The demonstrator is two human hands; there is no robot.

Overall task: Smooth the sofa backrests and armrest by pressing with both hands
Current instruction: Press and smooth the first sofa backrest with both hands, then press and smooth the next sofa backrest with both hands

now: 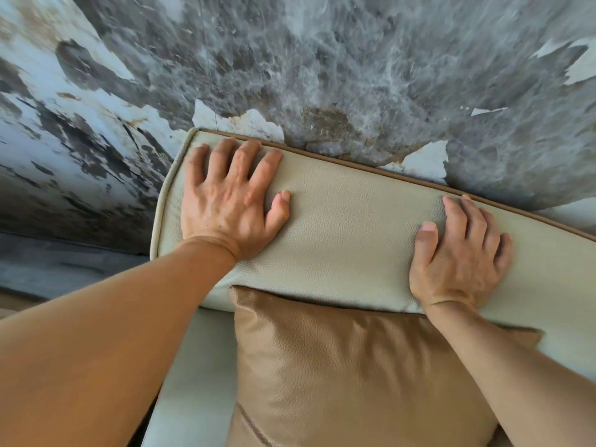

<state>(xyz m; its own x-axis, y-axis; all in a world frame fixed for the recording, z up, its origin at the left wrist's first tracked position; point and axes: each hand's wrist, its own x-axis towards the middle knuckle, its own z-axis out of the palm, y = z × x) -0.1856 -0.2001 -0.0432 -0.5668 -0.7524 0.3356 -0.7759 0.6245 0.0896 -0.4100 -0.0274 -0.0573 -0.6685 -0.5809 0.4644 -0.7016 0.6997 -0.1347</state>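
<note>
A cream leather sofa backrest (351,230) with brown piping along its top edge runs from centre left to the right edge. My left hand (225,201) lies flat on its left end, fingers spread, palm down on the leather. My right hand (458,256) lies flat further right, fingers reaching the top edge near the piping. Both hands rest on the backrest and hold nothing. The leather between them looks smooth.
A tan leather cushion (348,375) leans against the backrest below my hands. The cream seat (193,382) shows to its left. Directly behind the backrest stands a wall (322,59) with peeling, stained paint. Grey floor (64,269) lies at the left.
</note>
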